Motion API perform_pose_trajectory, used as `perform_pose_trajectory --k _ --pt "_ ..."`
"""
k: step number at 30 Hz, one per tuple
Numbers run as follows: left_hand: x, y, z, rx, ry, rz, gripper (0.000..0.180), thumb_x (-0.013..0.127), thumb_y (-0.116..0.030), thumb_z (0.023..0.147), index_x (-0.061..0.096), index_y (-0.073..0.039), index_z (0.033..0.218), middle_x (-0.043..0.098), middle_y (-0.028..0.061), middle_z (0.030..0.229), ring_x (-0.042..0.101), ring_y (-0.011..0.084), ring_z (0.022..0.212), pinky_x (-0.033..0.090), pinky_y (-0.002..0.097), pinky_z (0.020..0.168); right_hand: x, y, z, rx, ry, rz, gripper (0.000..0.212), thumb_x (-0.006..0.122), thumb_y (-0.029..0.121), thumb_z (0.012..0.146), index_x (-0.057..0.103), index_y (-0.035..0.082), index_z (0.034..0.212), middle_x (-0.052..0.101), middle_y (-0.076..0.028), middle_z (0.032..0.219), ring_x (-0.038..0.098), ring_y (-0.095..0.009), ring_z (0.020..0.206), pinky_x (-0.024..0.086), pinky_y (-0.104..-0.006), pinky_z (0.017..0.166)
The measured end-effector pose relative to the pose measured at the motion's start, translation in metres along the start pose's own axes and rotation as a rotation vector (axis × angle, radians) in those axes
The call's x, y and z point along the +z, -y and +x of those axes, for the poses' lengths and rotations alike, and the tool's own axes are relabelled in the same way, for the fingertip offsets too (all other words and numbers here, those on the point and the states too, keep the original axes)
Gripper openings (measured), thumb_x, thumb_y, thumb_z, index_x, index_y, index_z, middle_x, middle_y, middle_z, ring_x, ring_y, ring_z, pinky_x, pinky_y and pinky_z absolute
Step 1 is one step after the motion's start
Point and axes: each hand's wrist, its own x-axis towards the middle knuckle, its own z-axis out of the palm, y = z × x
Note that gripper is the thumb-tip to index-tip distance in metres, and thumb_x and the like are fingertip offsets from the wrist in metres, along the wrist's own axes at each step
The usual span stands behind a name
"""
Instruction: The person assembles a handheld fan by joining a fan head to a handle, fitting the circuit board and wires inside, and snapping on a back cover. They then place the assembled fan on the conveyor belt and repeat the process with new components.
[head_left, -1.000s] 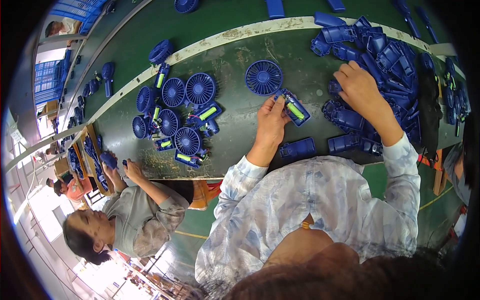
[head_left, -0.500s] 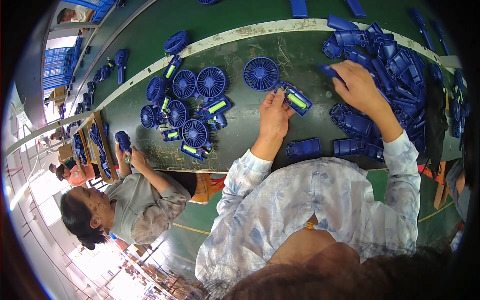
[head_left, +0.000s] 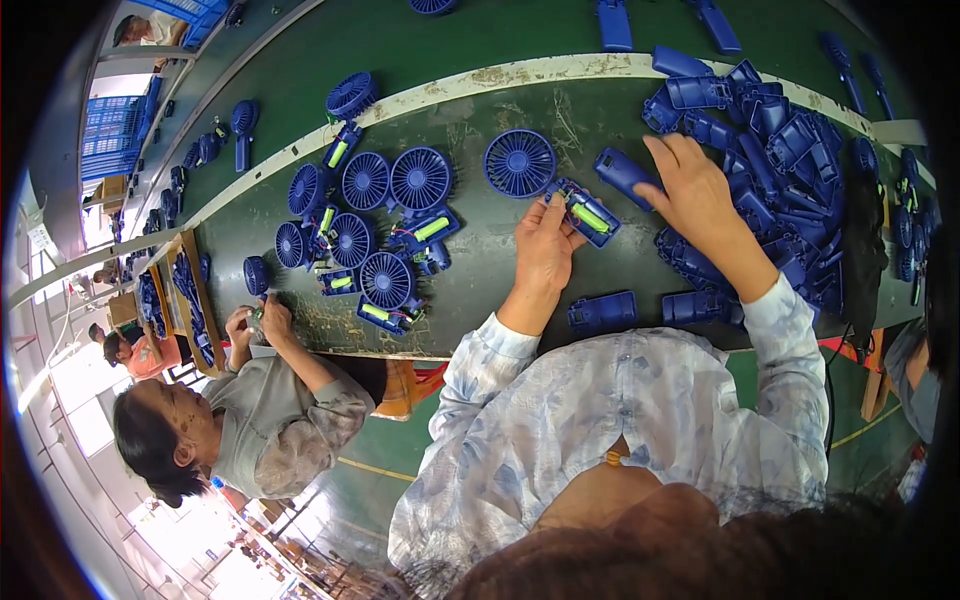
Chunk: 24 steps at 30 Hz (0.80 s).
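Note:
My left hand point(head_left: 545, 250) is closed round the handle of a blue handheld fan; a bright green battery point(head_left: 594, 218) shows in its uncovered handle. The fan's round grille point(head_left: 520, 163) lies to the upper left of that hand. A smooth blue handle cover point(head_left: 624, 176) is between the fan and my right hand point(head_left: 698, 198). The right thumb meets the cover's near end, while the other fingers stretch out apart above it. Below the fan, near the table's front edge, is another blue handle shell point(head_left: 602, 312).
A heap of blue handle shells point(head_left: 790, 150) covers the table's right side. Several fans with green batteries point(head_left: 420, 175) lie to the left. A white rail point(head_left: 560, 70) bounds the table's far side. At the left, another person point(head_left: 270, 410) works with small parts near a blue fan head point(head_left: 256, 274).
My right hand has moved slightly down and its fingers have spread. The blue cover has shifted left and down, closer to the fan. My left hand keeps the fan nearly in place.

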Motion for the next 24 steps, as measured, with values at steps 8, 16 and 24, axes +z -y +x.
perform_pose_trajectory --k 8,16,24 --pt "0.005 -0.001 0.001 -0.002 0.028 0.011 0.024 0.051 -0.021 0.099 0.052 0.001 0.110 0.063 0.0186 0.112 0.064 0.0315 0.102 0.056 0.0466 0.085 0.017 0.007 -0.010 0.109 0.164 -0.062 0.061 0.080 0.028 0.066 0.055 -0.003 0.113 0.053 -0.015 0.102 0.056 -0.030 0.099 0.051 -0.0368 0.078" --pt "0.002 -0.002 0.000 0.003 0.024 0.020 0.023 0.051 -0.020 0.099 0.053 0.001 0.109 0.063 0.0181 0.112 0.064 0.0312 0.103 0.057 0.0464 0.083 0.018 0.005 -0.011 0.064 0.053 -0.117 0.036 0.075 0.018 0.071 0.058 0.002 0.099 0.056 -0.012 0.088 0.061 -0.030 0.083 0.053 -0.0379 0.069" --pt "-0.002 -0.004 0.000 -0.002 0.056 0.003 0.028 0.052 -0.024 0.097 0.055 0.001 0.111 0.065 0.0161 0.108 0.065 0.0287 0.100 0.057 0.0432 0.081 -0.004 0.029 -0.018 0.007 -0.094 0.181 0.048 0.073 0.016 0.074 0.057 0.007 0.118 0.056 -0.013 0.087 0.060 -0.032 0.077 0.050 -0.0403 0.065"
